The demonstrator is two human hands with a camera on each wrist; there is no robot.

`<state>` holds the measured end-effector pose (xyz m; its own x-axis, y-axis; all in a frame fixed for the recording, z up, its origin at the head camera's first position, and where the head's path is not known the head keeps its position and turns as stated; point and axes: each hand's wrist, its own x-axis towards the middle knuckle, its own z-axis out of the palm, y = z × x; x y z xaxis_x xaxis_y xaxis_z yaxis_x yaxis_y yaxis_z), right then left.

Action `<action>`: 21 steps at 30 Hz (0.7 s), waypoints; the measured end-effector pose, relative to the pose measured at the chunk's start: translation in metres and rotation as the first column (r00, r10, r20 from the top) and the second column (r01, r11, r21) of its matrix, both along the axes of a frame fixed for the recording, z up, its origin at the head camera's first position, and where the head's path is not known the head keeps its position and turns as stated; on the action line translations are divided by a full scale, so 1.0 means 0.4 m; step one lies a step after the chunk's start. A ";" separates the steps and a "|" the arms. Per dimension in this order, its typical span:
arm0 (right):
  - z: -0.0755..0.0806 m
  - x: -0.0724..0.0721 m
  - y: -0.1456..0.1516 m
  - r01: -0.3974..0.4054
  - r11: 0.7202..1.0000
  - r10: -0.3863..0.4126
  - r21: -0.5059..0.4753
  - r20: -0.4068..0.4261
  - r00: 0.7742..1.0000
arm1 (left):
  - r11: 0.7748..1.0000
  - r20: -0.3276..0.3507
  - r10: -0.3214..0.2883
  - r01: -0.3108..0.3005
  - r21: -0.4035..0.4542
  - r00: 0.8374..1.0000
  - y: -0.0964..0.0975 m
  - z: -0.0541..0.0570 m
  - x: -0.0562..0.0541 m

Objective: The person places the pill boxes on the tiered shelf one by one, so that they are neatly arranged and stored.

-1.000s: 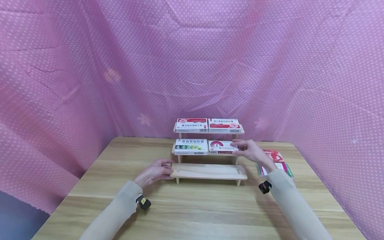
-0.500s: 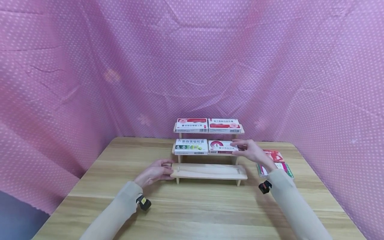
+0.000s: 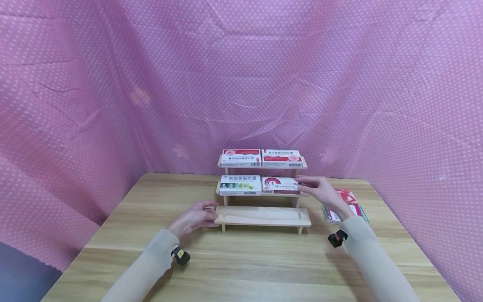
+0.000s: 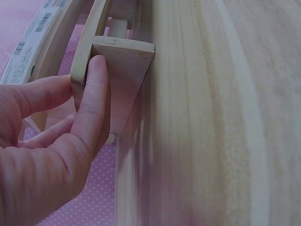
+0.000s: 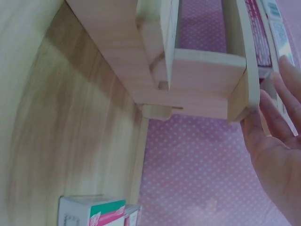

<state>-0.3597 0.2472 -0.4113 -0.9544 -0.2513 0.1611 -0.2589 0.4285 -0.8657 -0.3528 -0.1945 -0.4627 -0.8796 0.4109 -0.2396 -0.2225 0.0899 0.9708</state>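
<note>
A three-tier wooden stand (image 3: 264, 214) is on the table. At its lowest shelf, my left hand (image 3: 196, 217) pinches the left end of the board, which the left wrist view shows between thumb and finger (image 4: 94, 94). The middle tier carries a white-green medicine box (image 3: 240, 185) and, right of it, a white medicine box with red arcs (image 3: 279, 185). My right hand (image 3: 320, 191) is at that box's right end, fingers extended and not curled round it. In the right wrist view its fingers (image 5: 275, 113) are right at the end of the middle shelf (image 5: 244, 101).
Two red-and-white medicine boxes (image 3: 241, 157) lie side by side on the top tier. Right of the stand, a red box (image 3: 348, 195) and a green-edged box (image 3: 364, 214) lie on the wooden table (image 3: 241, 268), partly behind the right forearm. A pink dotted cloth (image 3: 241, 84) hangs behind.
My right hand has shifted slightly to the right, off the end of the box with red arcs. That box stays on the middle tier; my left hand has kept its place.
</note>
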 end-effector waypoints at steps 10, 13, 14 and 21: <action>-0.022 0.026 0.078 0.026 0.996 -0.024 -0.084 0.025 0.999 | 1.000 0.000 0.000 0.000 -0.002 1.000 -0.004 0.002 0.002; -0.035 0.034 0.110 0.005 0.999 -0.004 -0.052 0.027 1.000 | 1.000 -0.005 -0.012 0.012 0.000 1.000 -0.005 0.001 0.001; -0.039 0.036 0.122 -0.005 0.999 0.007 -0.047 0.034 0.999 | 1.000 -0.006 -0.014 0.014 -0.001 1.000 -0.004 0.001 0.001; -0.059 0.055 0.198 -0.061 0.998 0.061 0.015 0.027 0.998 | 1.000 0.001 -0.004 0.004 0.001 1.000 0.001 0.002 0.001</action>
<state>-0.3377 0.3265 -0.4348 -0.9411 -0.3115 0.1315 -0.2621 0.4263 -0.8658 -0.3523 -0.1940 -0.4620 -0.8778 0.4145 -0.2403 -0.2231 0.0902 0.9706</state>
